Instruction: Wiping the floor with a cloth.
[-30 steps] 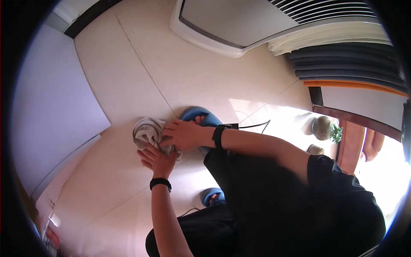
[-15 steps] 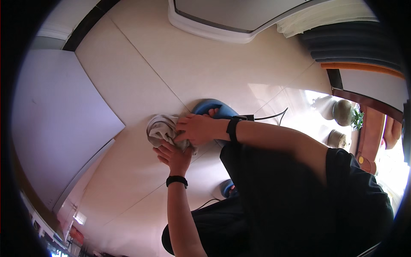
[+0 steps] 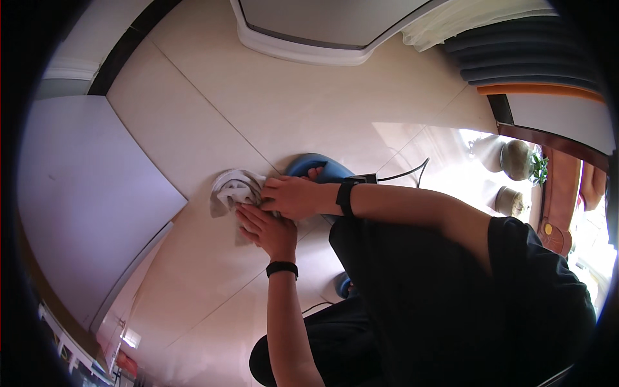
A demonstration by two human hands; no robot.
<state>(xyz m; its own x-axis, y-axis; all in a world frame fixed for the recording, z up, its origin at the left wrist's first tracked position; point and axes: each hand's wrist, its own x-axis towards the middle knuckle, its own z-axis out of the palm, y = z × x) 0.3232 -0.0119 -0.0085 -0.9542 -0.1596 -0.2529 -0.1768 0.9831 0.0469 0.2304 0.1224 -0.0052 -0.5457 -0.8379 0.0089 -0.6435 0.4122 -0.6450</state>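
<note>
A crumpled off-white cloth (image 3: 233,187), part of it hanging lower below the fingers, is bunched up in front of me above the tiled floor. My left hand (image 3: 271,233) reaches up from below and has its fingers closed over the cloth's near side. From the right comes my right hand (image 3: 290,197), gripping the cloth's right side, its fingertips close to those of the left. The two hands partly hide the cloth. Just behind my right hand is a blue slipper (image 3: 313,164) with toes showing in it. Black bands sit on both wrists.
The second blue slipper (image 3: 342,284) is by my dark-clothed knee. A white panel (image 3: 103,174) stands left, and a white-rimmed appliance-like object (image 3: 303,48) is ahead. A black cable (image 3: 406,173) curves on the right. Farther right are dark folded fabric (image 3: 516,51), a round pot (image 3: 516,160) and a plant.
My left hand has shifted right and closer to the right hand. The cloth has been folded differently, with a flap now spread left and an end hanging lower. The view has turned slightly.
</note>
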